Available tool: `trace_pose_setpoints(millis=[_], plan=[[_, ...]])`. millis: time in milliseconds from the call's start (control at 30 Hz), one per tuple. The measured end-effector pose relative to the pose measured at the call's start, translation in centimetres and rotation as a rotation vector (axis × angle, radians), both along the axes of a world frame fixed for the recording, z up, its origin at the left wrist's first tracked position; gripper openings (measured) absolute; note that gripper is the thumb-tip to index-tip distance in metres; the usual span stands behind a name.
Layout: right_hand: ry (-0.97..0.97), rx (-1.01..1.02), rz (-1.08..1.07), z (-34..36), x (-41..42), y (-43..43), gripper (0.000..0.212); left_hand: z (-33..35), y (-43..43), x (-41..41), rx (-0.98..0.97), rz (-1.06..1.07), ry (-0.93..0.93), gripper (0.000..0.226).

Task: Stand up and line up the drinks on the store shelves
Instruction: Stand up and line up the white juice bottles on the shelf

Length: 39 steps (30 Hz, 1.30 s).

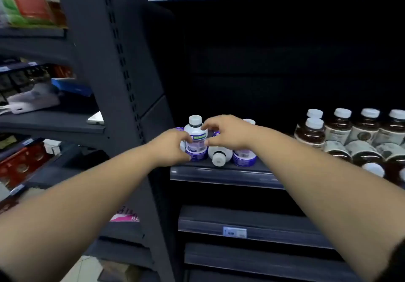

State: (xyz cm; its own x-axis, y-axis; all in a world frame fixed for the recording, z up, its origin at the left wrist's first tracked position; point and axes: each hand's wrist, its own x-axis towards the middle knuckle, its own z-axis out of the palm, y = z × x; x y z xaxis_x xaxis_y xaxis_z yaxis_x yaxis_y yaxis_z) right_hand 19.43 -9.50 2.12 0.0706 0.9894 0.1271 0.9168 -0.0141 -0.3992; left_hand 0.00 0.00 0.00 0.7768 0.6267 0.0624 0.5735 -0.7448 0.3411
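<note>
Standing upright between both, the white bottle (195, 138) is pinched by left hand (169, 147) and right hand (228, 133).

Place: a shop is showing.
Shelving: dark metal shelves (219, 173) with a slotted upright (122, 73) are filling the frame.
Pricing: a price label (234, 231) is sitting lower centre.
Stock: identical brown bottles (363, 128) are crowding the right edge.

You will find no text here that reads for certain. The upright white bottle (195, 138) carries a green label band and purple print, both blurred. Below and right of the bottle, a price tag (234, 231) on a shelf edge (285, 236) shows smeared digits. Below and left of the bottle, a pink sign (125, 215) bears white letters, cut off and illegible.
</note>
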Motion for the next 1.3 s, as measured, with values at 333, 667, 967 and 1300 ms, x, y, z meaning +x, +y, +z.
trace_pose_setpoints(millis=[333,667,967,1300], plan=[[-0.046,0.003,-0.029,-1.5,0.1,7.9,0.059,-5.6,3.6,0.2,0.123,0.101,0.016,0.053],[-0.141,0.014,0.022,-1.3,2.1,9.3,0.040,-5.1,3.1,2.3,0.297,0.193,0.078,0.039],[-0.218,-0.029,0.088,0.0,2.6,7.7,0.032,-4.8,2.9,3.3,0.255,0.321,0.275,0.047],[-0.286,-0.117,0.091,1.6,3.3,6.4,0.039,-1.2,3.6,2.7,0.399,0.191,0.214,0.050]])
